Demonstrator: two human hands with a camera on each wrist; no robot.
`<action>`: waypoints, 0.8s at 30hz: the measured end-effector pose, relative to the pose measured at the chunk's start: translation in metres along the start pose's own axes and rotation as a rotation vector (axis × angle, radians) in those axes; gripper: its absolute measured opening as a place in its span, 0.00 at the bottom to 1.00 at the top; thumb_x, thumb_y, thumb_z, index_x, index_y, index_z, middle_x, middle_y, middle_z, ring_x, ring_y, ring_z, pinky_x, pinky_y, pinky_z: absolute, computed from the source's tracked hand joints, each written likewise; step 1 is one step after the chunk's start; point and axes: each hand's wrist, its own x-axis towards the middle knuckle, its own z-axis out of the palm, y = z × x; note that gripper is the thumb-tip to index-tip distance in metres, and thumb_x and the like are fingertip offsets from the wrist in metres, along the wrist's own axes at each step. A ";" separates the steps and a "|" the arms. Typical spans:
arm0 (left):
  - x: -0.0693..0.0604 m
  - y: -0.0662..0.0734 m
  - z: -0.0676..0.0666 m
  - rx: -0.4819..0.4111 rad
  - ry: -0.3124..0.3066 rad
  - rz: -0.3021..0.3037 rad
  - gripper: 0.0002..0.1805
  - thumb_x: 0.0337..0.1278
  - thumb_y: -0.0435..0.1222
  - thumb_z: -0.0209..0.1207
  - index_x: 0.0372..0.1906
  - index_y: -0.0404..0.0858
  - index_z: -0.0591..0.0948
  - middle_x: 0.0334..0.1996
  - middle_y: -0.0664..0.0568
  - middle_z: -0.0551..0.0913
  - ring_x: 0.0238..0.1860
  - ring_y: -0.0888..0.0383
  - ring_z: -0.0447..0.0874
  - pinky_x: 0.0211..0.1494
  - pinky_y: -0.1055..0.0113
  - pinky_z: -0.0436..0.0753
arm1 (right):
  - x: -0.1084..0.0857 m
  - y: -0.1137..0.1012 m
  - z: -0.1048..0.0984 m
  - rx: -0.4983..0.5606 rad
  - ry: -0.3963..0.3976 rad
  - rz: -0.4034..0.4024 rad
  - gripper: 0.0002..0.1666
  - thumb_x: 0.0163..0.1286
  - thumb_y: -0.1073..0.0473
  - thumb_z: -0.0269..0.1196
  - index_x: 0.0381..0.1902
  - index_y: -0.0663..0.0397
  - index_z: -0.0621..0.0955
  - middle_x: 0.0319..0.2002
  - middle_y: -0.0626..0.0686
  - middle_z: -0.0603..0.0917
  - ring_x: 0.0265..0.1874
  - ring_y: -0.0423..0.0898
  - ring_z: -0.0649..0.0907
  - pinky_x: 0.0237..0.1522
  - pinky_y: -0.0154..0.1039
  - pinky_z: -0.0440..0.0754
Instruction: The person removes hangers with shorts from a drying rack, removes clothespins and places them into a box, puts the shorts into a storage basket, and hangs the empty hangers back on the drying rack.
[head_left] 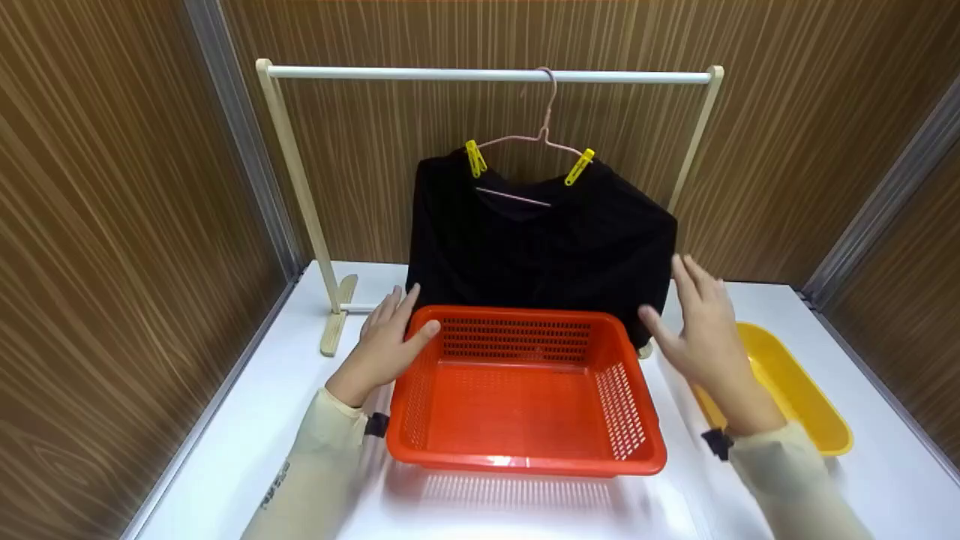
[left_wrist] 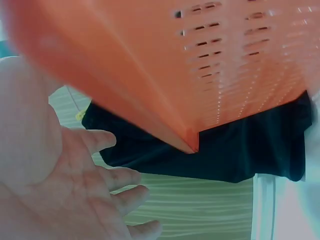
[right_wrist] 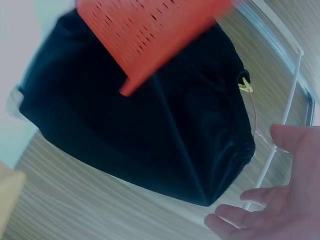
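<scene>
A: Fingers?
B: Extended, grasping nothing: left hand point(head_left: 385, 346) just left of the one red basket point(head_left: 517, 412), contact unclear; right hand point(head_left: 701, 337) to its right, apart.
A: Around basket?
B: Behind: one black garment point(head_left: 540, 255), two yellow clips point(head_left: 580, 166), one pink hanger point(head_left: 545, 133), one rack point(head_left: 420, 73). Right: one yellow tray point(head_left: 791, 390). Beneath: one white table point(head_left: 247, 431).

Off to the right I see a yellow tray point(head_left: 796, 382) sitting on the white table point(head_left: 225, 450), its long side at a slant. Brown, wood-grained panels stand around the table: a back wall point(head_left: 360, 180), a left wall point(head_left: 112, 225) and a right wall point(head_left: 922, 292). Grey strips, one on the left point(head_left: 244, 127), one on the right point(head_left: 892, 202), cover the corners between them.
</scene>
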 end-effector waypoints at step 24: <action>0.044 -0.035 -0.013 -0.560 0.057 -0.035 0.36 0.84 0.54 0.39 0.83 0.40 0.53 0.81 0.40 0.53 0.82 0.44 0.48 0.81 0.46 0.49 | 0.111 -0.014 -0.025 0.025 -0.147 0.095 0.43 0.78 0.39 0.57 0.80 0.56 0.61 0.75 0.66 0.63 0.74 0.66 0.64 0.72 0.67 0.60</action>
